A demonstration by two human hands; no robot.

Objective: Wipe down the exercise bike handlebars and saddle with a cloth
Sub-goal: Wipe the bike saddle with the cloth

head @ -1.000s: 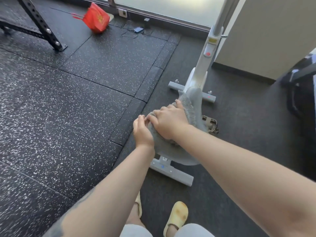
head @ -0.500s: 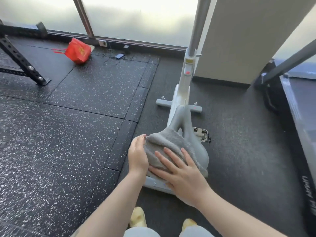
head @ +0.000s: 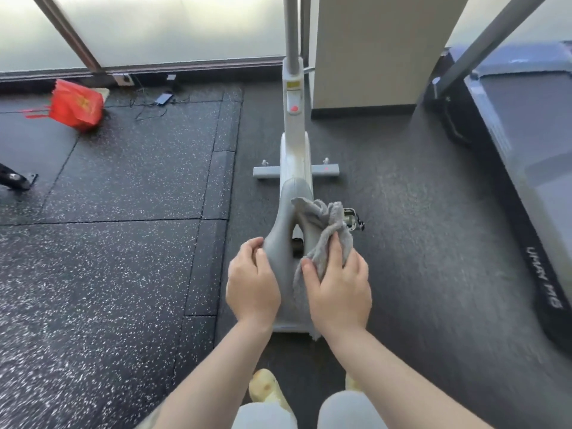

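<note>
The grey saddle (head: 286,230) of the white exercise bike (head: 294,140) sits in the middle of the head view, nose pointing away from me. My left hand (head: 252,281) grips the saddle's rear left edge. My right hand (head: 339,286) grips a bunched grey cloth (head: 325,230) against the saddle's right side. The cloth trails forward over the saddle and hangs down below my right hand. The handlebars are out of view above the grey post (head: 291,26).
A treadmill (head: 526,156) stands close on the right. A beige wall block (head: 377,51) is behind the bike. A red bag (head: 75,105), a phone and cables (head: 162,99) lie by the window on the speckled black floor mats (head: 108,243). My yellow slippers (head: 266,388) are below.
The cloth no longer covers the saddle: my right hand has bunched it up and dragged it to the saddle's right side, baring the grey top. The view has tilted up and centred on the bike.
</note>
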